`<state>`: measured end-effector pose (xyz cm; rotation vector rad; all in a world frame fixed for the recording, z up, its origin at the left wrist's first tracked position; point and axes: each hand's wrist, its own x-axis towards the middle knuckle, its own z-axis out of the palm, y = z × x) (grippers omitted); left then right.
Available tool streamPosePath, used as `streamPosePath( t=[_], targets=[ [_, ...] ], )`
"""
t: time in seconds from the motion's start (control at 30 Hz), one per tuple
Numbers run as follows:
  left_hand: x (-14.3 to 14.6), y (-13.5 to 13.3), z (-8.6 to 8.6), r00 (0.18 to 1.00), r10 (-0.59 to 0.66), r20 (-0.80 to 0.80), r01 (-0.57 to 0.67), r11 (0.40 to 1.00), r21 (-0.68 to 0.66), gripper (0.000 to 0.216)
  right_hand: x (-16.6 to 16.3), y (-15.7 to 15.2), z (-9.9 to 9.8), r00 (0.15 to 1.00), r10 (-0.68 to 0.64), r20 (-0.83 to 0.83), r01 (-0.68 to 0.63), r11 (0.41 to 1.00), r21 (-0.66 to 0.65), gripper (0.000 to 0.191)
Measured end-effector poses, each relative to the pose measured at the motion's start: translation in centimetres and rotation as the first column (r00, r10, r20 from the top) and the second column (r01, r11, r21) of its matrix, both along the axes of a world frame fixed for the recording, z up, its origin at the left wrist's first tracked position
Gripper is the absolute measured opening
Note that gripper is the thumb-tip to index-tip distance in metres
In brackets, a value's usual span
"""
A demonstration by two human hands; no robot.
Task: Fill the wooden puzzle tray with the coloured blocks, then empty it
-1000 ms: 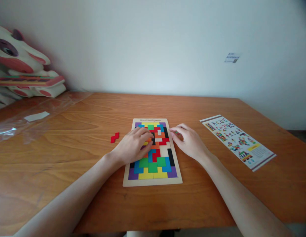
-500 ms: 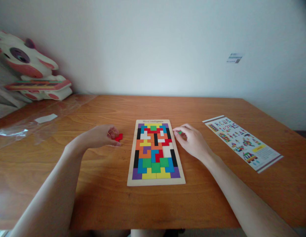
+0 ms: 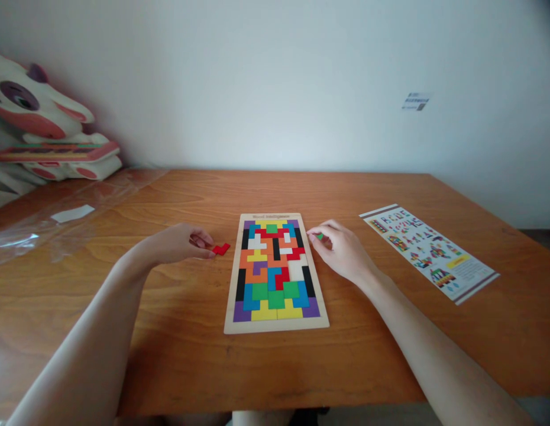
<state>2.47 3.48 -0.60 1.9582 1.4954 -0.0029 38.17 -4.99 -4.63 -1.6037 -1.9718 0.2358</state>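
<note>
Red piece [image 3: 221, 249]: left hand [image 3: 186, 242], fingers closed on left end; best level, lightly gripped. Right hand [image 3: 345, 245] beside puzzle board [image 3: 277, 326], fingers curled about green piece [image 3: 320, 236], hold unclear.

Smooth wooden table [image 3: 181, 361], glossy plastic sheet [image 3: 110, 188]

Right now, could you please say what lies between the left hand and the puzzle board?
The head view shows a red piece, then a narrow strip of tabletop.
</note>
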Motion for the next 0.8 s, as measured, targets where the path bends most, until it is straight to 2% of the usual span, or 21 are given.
streamPosePath(
  t=[0.1, 0.23, 0.4, 0.57, 0.63, 0.73, 0.8],
  targets=[
    [0.1, 0.1, -0.3, 0.999, 0.016, 0.035, -0.018, 0.998, 0.052, 0.05, 0.0, 0.0, 0.0, 1.0, 0.01, -0.005, -0.01, 1.0, 0.003, 0.02],
    [0.2, 0.5, -0.3, 0.997, -0.071, -0.022, 0.071, 0.997, -0.011, 0.038, 0.1, 0.0, -0.2, 0.999, 0.029, -0.028, -0.028, 0.999, 0.019, 0.019],
    [0.6, 0.6, 0.0, 0.995, -0.084, -0.054, 0.083, 0.996, -0.01, 0.036, 0.1, 0.0, -0.3, 0.999, 0.035, -0.017, -0.035, 0.999, 0.013, 0.019],
    [1.3, 0.0, -0.4, 0.99, -0.075, 0.121, 0.076, 0.997, -0.004, 0.045, 0.1, 0.0, -0.4, 0.999, 0.037, -0.01, -0.037, 0.999, 0.01, 0.019],
    [1.5, -0.1, -0.6, 0.987, -0.068, 0.146, 0.069, 0.998, 0.0, 0.049, 0.1, 0.0, -0.4, 0.999, 0.038, -0.011, -0.038, 0.999, 0.01, 0.019],
    [1.7, -0.1, -0.9, 0.99, -0.068, 0.122, 0.066, 0.998, 0.016, 0.046, 0.3, 0.2, -0.3, 0.999, 0.021, -0.039, -0.019, 0.998, 0.055, 0.021],
    [1.7, 0.1, -0.9, 0.992, -0.078, 0.099, 0.078, 0.997, 0.001, 0.044, 0.8, 0.5, -0.2, 0.994, -0.027, -0.106, 0.04, 0.991, 0.127, 0.023]
  ],
)
